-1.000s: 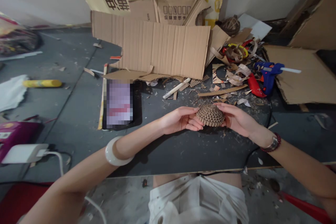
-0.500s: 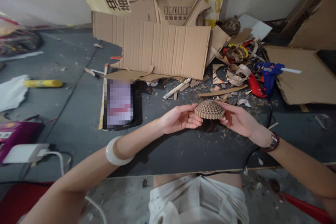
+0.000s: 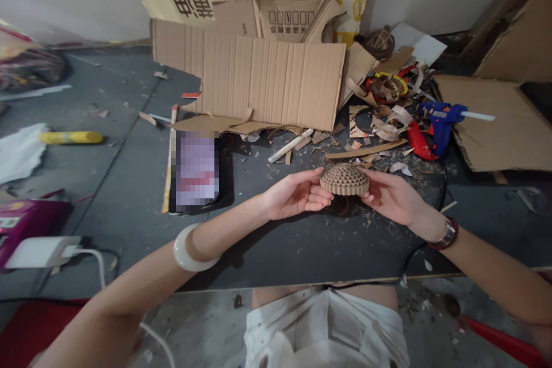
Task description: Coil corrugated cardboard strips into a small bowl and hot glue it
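Between my two hands is a small dome [image 3: 344,180] built from rings of corrugated cardboard, its rounded side up and its rim down, just above the dark table. My left hand [image 3: 299,192] grips the dome's left edge, thumb on top and fingers beneath. On the opposite edge, my right hand [image 3: 390,192] holds it in a similar pinch; some fingertips are hidden behind the rim. Behind the right hand, a blue glue gun [image 3: 442,123] with a white glue stick in it rests on its side, near red handles [image 3: 420,141].
A large corrugated cardboard sheet [image 3: 267,77] leans at the back, with paper scraps [image 3: 383,123] to its right. Left of my hands lies a phone [image 3: 196,172]; farther left are a yellow utility knife [image 3: 71,137] and a white charger [image 3: 43,252]. A black cord [image 3: 414,256] crosses the table edge.
The dome has tipped very slightly between my hands. Both hands otherwise keep the same place and grip.
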{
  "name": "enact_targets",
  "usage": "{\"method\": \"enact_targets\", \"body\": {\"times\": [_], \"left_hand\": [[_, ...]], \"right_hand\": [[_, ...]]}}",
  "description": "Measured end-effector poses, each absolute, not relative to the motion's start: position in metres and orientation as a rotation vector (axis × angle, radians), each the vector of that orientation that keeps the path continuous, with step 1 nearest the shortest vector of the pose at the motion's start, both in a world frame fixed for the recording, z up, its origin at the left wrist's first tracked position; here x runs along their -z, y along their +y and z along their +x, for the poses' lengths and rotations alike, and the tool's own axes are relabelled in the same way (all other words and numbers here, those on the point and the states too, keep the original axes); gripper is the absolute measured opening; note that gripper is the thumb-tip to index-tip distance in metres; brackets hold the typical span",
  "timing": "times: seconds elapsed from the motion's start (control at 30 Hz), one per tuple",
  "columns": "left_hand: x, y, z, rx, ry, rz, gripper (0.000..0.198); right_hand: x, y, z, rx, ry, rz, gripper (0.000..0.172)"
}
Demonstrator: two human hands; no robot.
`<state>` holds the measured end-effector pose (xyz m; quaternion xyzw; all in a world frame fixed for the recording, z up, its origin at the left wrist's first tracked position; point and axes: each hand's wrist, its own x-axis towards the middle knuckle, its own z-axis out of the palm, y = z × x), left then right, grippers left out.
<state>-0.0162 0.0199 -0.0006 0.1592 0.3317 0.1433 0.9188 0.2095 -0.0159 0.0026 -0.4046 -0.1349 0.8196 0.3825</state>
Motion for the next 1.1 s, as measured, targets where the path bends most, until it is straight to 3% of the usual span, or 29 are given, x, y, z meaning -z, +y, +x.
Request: {"method": "enact_targets", "body": {"times": [0.33,0.53,1.1], "left_hand": [[-0.0016,0.0169,-0.0174,-0.351,0.691,0.340,0.037],[-0.0001,0.0181,-0.0165,-0.301,0.638,0.330,0.054],[-0.0009,0.0155,-0.0162,-0.330,0.678,0.404,0.037]], "right_hand": [[0.0046,-0.0163,0.2094,-2.081,-0.468,-0.972,0.021],[0.0036,-0.0157,0.2102,-2.103,-0.353,-0.978,0.013],[0.0027,-0.0166,0.2086,-2.093,-0.491,-1.009,0.018]]}}
